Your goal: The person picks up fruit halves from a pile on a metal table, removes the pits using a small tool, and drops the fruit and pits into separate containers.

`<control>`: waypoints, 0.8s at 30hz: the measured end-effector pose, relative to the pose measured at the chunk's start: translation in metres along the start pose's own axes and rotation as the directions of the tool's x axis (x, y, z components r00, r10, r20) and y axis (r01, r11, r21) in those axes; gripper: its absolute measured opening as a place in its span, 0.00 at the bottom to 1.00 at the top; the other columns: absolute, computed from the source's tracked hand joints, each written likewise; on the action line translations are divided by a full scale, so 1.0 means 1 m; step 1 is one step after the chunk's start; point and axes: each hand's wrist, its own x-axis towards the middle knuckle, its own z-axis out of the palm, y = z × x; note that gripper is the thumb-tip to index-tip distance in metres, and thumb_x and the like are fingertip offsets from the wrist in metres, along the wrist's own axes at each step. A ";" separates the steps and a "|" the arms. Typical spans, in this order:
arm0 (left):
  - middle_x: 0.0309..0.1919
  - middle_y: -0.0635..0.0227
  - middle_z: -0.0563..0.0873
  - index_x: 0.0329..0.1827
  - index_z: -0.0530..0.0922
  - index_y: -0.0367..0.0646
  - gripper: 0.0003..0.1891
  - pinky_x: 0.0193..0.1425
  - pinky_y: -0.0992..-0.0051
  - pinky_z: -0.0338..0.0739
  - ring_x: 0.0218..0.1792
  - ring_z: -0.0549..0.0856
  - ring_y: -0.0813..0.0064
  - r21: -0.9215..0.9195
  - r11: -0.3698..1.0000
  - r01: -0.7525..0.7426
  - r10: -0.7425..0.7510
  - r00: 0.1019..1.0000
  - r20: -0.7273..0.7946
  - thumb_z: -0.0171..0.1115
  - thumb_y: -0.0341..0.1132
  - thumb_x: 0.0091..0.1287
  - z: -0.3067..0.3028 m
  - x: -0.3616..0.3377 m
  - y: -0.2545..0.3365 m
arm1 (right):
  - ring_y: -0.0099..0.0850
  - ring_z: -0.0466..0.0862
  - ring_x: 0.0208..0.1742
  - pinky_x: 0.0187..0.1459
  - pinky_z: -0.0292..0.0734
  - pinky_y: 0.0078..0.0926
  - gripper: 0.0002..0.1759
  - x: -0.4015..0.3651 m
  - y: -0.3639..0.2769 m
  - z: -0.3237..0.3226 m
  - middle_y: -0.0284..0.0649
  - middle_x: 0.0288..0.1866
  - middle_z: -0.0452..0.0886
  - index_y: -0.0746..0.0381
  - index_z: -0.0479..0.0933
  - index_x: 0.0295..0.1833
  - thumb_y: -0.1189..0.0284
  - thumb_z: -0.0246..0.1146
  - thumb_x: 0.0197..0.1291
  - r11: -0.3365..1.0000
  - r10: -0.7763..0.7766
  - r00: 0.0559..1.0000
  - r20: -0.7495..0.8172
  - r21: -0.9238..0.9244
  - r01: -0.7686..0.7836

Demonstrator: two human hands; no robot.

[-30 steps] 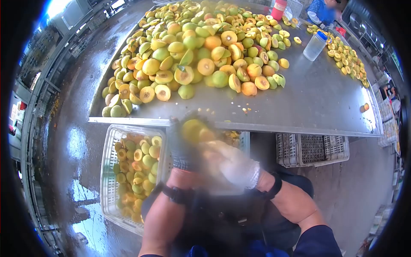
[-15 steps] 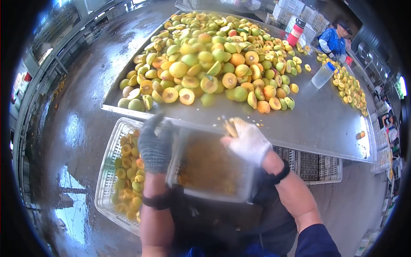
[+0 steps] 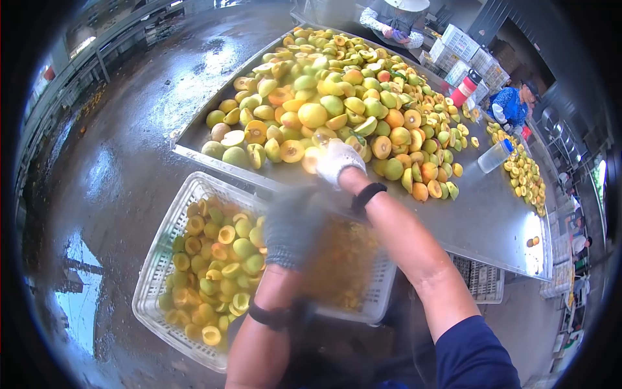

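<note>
My right hand [image 3: 340, 160], in a white glove, reaches to the front edge of a heap of halved yellow-green peaches [image 3: 312, 115] on the metal table. Its fingers close on a blurred peach half [image 3: 312, 159], cut side showing. My left hand [image 3: 295, 223], in a grey glove, is smeared by motion above the gap between two white crates; its fingers cannot be made out. Below and left of it, the left crate [image 3: 150, 269] holds many peach halves with hollow centres. The right crate [image 3: 383, 288], partly hidden by my arms, has brownish-orange bits in it.
The metal table [image 3: 479, 217] carries a clear bottle with a blue cap [image 3: 495, 156], a red bottle [image 3: 465, 89] and a second peach pile [image 3: 523, 172]. Two people work at the far side. A dark crate [image 3: 478, 275] is under the table; wet floor lies left.
My right hand has moved forward and left to the peach heap. My left hand has moved right, away from over the left crate. The view has shifted, showing another person at the back.
</note>
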 end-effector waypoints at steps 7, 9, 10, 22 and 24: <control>0.43 0.58 0.93 0.55 0.87 0.33 0.16 0.49 0.73 0.83 0.41 0.89 0.76 -0.064 0.993 0.098 -0.094 0.994 0.057 0.68 0.36 0.72 0.008 0.001 0.007 | 0.52 0.88 0.52 0.54 0.83 0.47 0.29 -0.011 -0.014 0.000 0.57 0.51 0.88 0.64 0.83 0.59 0.50 0.65 0.64 0.995 0.043 0.999 0.001 0.091 -0.043; 0.42 0.60 0.93 0.55 0.88 0.33 0.15 0.49 0.72 0.83 0.40 0.88 0.75 -0.011 0.999 0.034 -0.033 0.998 0.056 0.69 0.36 0.72 0.011 0.002 0.007 | 0.53 0.88 0.51 0.54 0.83 0.46 0.30 -0.005 -0.017 0.001 0.57 0.51 0.88 0.64 0.83 0.59 0.51 0.65 0.64 0.997 0.030 0.999 -0.022 0.074 -0.028; 0.43 0.61 0.93 0.55 0.88 0.34 0.16 0.50 0.72 0.83 0.41 0.89 0.74 -0.019 0.998 0.068 -0.067 0.996 0.059 0.69 0.36 0.72 0.011 0.003 0.008 | 0.52 0.89 0.50 0.53 0.83 0.45 0.30 0.000 -0.015 0.005 0.57 0.52 0.88 0.64 0.83 0.60 0.51 0.66 0.63 0.999 0.014 0.999 -0.031 0.046 -0.012; 0.65 0.59 0.81 0.73 0.72 0.40 0.29 0.71 0.62 0.77 0.65 0.82 0.67 -0.553 0.823 0.129 -0.057 0.988 0.145 0.48 0.55 0.84 0.076 -0.002 -0.032 | 0.21 0.78 0.24 0.22 0.73 0.23 0.08 -0.161 0.039 -0.019 0.29 0.28 0.79 0.61 0.80 0.47 0.70 0.71 0.70 0.337 -0.008 0.999 -0.033 0.941 0.034; 0.63 0.56 0.82 0.73 0.70 0.39 0.28 0.70 0.64 0.78 0.64 0.82 0.66 -0.467 0.870 0.159 -0.087 0.981 0.172 0.52 0.53 0.83 0.086 -0.013 -0.028 | 0.20 0.79 0.27 0.27 0.74 0.22 0.09 -0.180 0.047 -0.021 0.29 0.30 0.79 0.62 0.80 0.45 0.68 0.70 0.71 0.507 0.008 0.992 -0.125 0.856 0.103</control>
